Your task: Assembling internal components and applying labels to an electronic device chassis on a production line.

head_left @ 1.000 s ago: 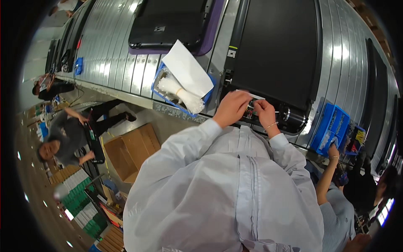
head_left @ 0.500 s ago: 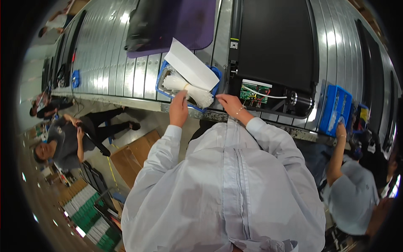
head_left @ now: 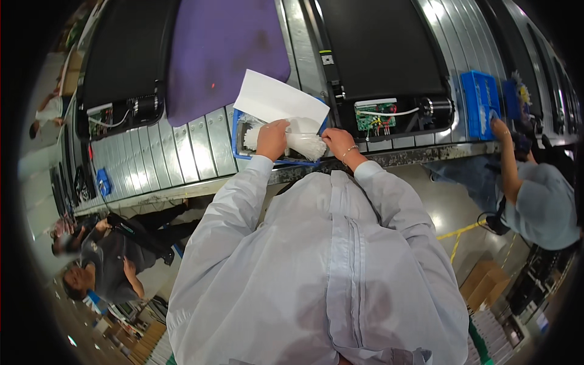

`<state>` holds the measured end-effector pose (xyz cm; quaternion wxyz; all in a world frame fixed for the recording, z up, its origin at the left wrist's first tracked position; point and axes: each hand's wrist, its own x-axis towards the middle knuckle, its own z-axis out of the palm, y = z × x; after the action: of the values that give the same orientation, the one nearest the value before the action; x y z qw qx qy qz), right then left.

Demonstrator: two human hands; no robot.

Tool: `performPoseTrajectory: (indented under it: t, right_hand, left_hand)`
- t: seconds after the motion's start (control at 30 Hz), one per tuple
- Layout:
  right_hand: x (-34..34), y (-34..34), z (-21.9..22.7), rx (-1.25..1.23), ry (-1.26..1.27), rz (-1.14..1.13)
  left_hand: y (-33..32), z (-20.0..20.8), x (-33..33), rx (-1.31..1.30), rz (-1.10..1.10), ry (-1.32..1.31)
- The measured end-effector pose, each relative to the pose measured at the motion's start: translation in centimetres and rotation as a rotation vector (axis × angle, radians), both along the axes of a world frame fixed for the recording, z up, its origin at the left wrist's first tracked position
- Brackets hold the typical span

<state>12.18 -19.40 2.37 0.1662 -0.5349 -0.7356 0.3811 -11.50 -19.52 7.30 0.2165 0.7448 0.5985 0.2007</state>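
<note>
We grasp the white cable-tie bundle [head_left: 306,145] inside the blue bin [head_left: 235,132] with our left hand [head_left: 272,140], our right hand [head_left: 340,143] is at its end, grip unclear, while the circuit board [head_left: 368,123] remains uncovered.

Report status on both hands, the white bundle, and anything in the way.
Left hand at white bundle, right hand at its right end; grips unclear. Bundle in blue bin. White sheet partly covers bin's far side.
</note>
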Motion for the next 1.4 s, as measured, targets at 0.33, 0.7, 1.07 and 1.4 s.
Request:
performPoseTrajectory:
  t: [0.33,0.7,1.07,1.4]
  right_hand:
    - [7.9,-5.1,3.2,-0.178,-0.008,-0.233]
    - [20.6,-15.1,8.7,-0.563,0.728,-1.125]
    - [28.4,-10.5,10.5,-0.447,0.742,-1.193]
    - [29.7,-5.9,9.6,-0.51,0.613,-0.801]
  left_hand:
    - [0.5,-1.5,0.3,0.098,0.066,-0.018]
    - [1.9,2.3,14.5,-0.042,-0.206,-0.341]
    - [6.1,0.5,28.5,-0.472,-0.2,-0.403]
    - [4.1,2.9,35.0,-1.143,-0.047,-0.912]
